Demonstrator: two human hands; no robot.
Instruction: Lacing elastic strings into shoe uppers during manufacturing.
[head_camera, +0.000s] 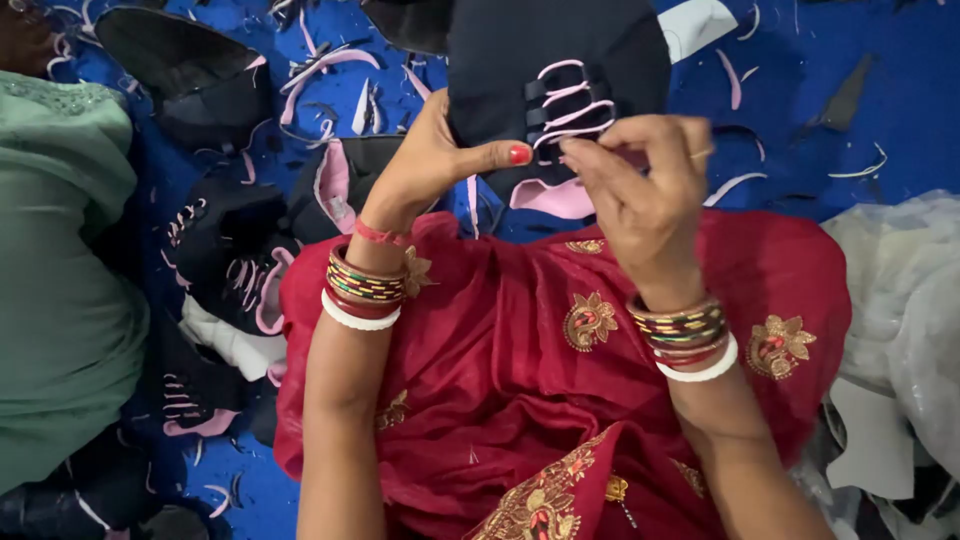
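My right hand (645, 195) pinches a pink lace (568, 110) on the black shoe upper (520, 50); left hand (430, 160) grips its edge, thumb pressed (held above my red-draped lap (500, 370)). More uppers (230, 260) lie loose on blue sheet (880, 100).

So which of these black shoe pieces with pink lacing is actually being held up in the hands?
The black shoe upper at top centre: the left hand grips its edge and the right hand pinches its pink lace. The other pieces lie on the blue floor.
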